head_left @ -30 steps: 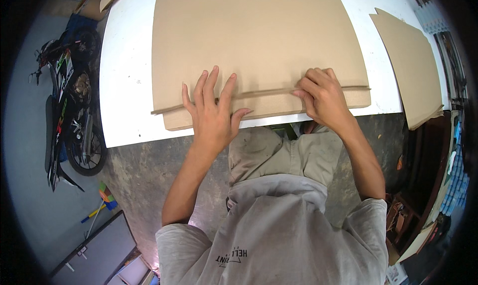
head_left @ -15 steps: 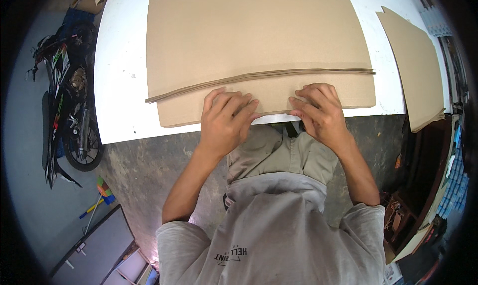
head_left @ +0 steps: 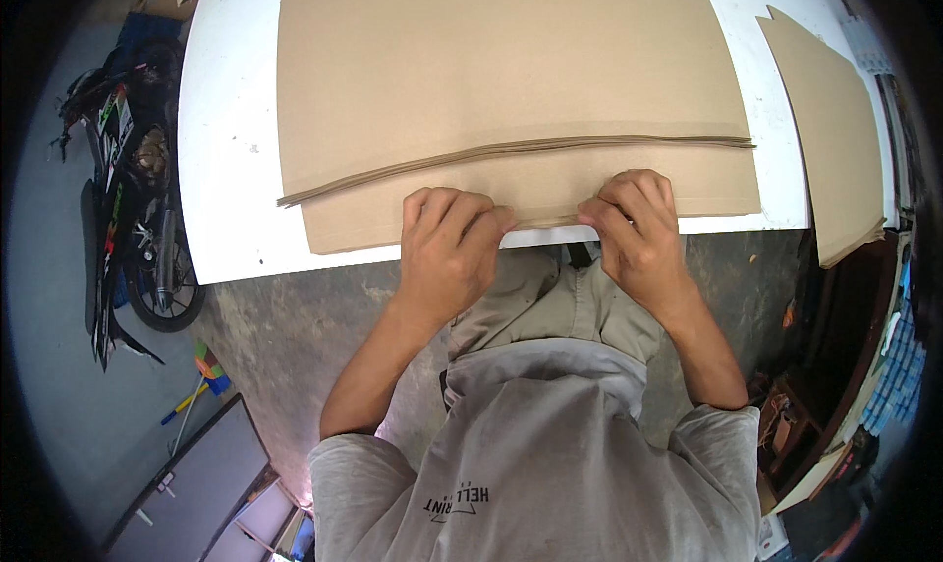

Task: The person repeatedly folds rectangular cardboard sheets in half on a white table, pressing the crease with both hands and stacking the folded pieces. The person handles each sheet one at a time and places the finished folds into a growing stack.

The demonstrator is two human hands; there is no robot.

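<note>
The near edge of a narrow, flat brown cardboard strip (head_left: 359,213) is being pinched by 2 bare hands, the left hand (head_left: 447,243) and the right hand (head_left: 640,230), with fingers curled. The strip is being supported by a white, flat-topped counter (head_left: 226,169), along its near side. Even pressure is best being applied by both. The thumbs are being partly hidden; a large brown cardboard sheet (head_left: 501,51) is being cut off above.

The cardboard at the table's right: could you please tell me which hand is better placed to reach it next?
Probably the right hand: it is nearer the right-hand cardboard, while the left hand sits farther across. Both are at the middle cardboard's near edge.
</note>
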